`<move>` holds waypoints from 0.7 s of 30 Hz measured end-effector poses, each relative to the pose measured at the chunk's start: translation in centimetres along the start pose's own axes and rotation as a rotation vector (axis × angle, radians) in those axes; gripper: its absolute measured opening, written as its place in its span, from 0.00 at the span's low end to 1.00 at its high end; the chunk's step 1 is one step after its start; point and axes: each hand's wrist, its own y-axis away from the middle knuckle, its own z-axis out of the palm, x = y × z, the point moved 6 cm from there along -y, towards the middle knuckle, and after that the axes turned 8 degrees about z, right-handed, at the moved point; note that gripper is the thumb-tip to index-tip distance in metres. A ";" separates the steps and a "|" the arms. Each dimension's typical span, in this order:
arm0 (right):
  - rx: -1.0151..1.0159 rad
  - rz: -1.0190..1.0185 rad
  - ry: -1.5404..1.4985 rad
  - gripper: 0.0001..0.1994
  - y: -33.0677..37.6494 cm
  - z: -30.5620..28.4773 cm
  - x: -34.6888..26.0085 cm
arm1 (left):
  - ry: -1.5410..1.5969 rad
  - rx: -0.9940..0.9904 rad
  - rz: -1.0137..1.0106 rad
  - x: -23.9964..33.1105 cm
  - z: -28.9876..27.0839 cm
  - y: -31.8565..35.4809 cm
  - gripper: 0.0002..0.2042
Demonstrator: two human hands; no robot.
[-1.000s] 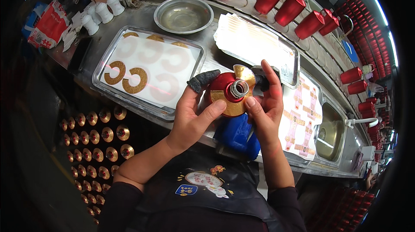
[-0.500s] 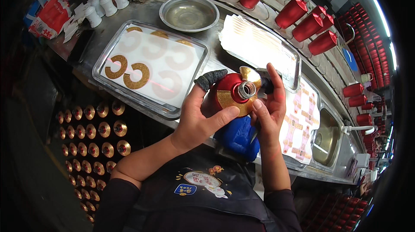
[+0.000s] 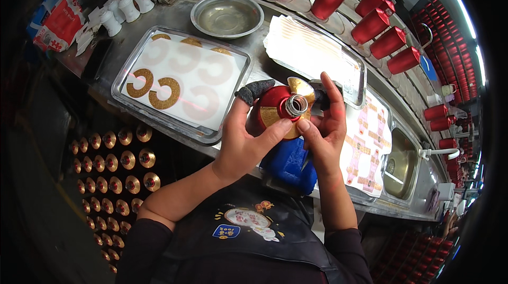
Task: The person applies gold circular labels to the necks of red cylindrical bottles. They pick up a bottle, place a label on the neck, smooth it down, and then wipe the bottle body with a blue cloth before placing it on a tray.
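Note:
A red bottle (image 3: pixel 277 94) with an open, threaded metal neck (image 3: pixel 296 105) is tilted toward me between both hands. A C-shaped gold decal (image 3: pixel 269 116) curves round its shoulder, and one end stands up at the far side of the neck. My left hand (image 3: pixel 244 146) wraps the bottle's left side, its thumb pressing on the gold decal below the neck. From the right, my right hand (image 3: pixel 329 138) grips the bottle, with its thumb on the decal close to the left thumb. Dark covers sit on some fingers. The bottle's lower body is hidden; a blue cloth (image 3: pixel 288 166) lies underneath.
At left, a metal tray (image 3: pixel 212 138) holds a white sheet with gold C-shaped decals (image 3: pixel 164 93). Behind are a metal basin (image 3: pixel 227 22) and a paper-filled tray (image 3: pixel 301 43). Printed sheets (image 3: pixel 365 149) and a sink (image 3: pixel 400 167) lie right. Red bottles (image 3: pixel 370 25) line a conveyor.
My right thumb has slid left over the decal, nearer my left thumb, which has moved slightly up toward the neck. The red bottles on the conveyor have shifted right.

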 end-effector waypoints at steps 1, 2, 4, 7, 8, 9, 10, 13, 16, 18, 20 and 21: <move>-0.002 -0.001 0.004 0.42 0.0 0.1 0.0 | 0.012 -0.002 -0.004 0.1 0.0 -0.1 0.25; -0.004 -0.004 0.007 0.43 -0.1 0.2 0.0 | 0.023 -0.005 -0.006 0.2 0.0 -0.2 0.25; -0.007 0.003 0.010 0.43 -0.2 0.2 0.0 | 0.044 -0.017 -0.022 0.3 0.0 -0.4 0.24; -0.008 0.009 0.023 0.43 -0.4 0.2 0.2 | 0.080 -0.057 -0.080 0.2 -0.1 -0.4 0.26; 0.001 -0.004 0.035 0.43 -0.4 0.2 0.1 | 0.096 -0.086 -0.118 -0.1 0.0 -0.3 0.27; 0.014 -0.009 0.048 0.43 -0.4 0.1 0.1 | 0.112 -0.117 -0.156 -0.3 0.1 0.0 0.29; 0.007 -0.021 0.065 0.43 -0.3 0.2 0.0 | 0.121 -0.063 -0.110 -0.2 -0.3 0.1 0.28; 0.005 -0.014 0.101 0.43 -0.2 0.2 0.0 | 0.028 -0.001 0.096 0.3 -0.7 1.3 0.31; 0.001 0.014 0.097 0.43 -0.2 0.1 -0.1 | -0.377 -0.148 0.437 1.6 -0.7 3.2 0.30; -0.002 0.027 0.079 0.43 -0.2 0.0 0.0 | -0.425 -0.162 0.339 0.4 -1.3 3.3 0.31; 0.011 0.024 0.109 0.43 -0.3 -0.1 0.0 | -0.448 -0.168 0.360 -0.1 -2.0 2.7 0.30; 0.004 0.029 0.130 0.43 -0.4 -0.1 0.1 | -0.444 -0.156 0.381 -0.2 -2.2 2.2 0.30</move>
